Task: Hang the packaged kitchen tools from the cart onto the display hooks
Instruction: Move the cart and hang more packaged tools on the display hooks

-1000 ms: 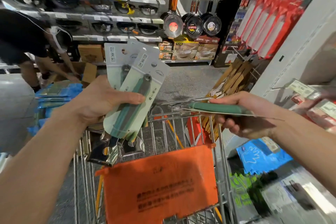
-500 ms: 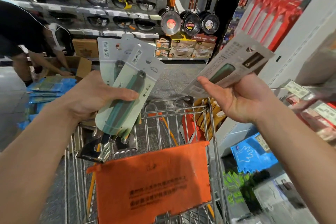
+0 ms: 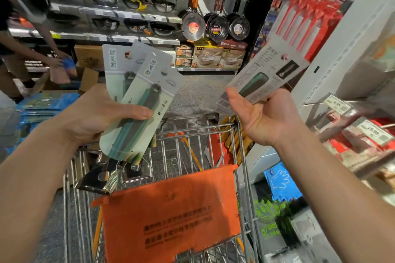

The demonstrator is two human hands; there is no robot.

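- Head view, edges first: the cart (image 3: 198,132) stands straight ahead of me. Its front wire rim runs between my two forearms, and an orange flap (image 3: 171,209) hangs across its near end.
- On the right, a white shelf panel (image 3: 352,38) and the display hooks (image 3: 316,102) come close beside my right arm. That side is blurred, so I cannot tell how many hooks there are.
- The open room is the grey aisle floor (image 3: 196,92) beyond the cart, between the two raised packs.
- On the left, another person (image 3: 12,49) bends over blue packs (image 3: 42,104) lying on the floor, well apart from the cart.
- My left hand (image 3: 100,113) grips a fan of packaged tools above the cart's left corner, with the thumb pressed across the front pack (image 3: 141,109).
- I count two cards plainly, the front one and a rear pack (image 3: 116,70). Green edges under them hint at more, which I cannot count.
- Shiny metal blades (image 3: 102,177) stick out below the cards, over the cart.
- My right hand (image 3: 263,117) is turned palm up and holds a single pack (image 3: 263,77), printed back towards me. It tilts up towards the shelf panel, and the fingers are hidden behind the card.
- Far wall: three frying pans (image 3: 215,25) hang side by side.
- Two price tags (image 3: 337,104) show on the right.
- Red spatulas (image 3: 310,17) hang above them, too crowded to count.
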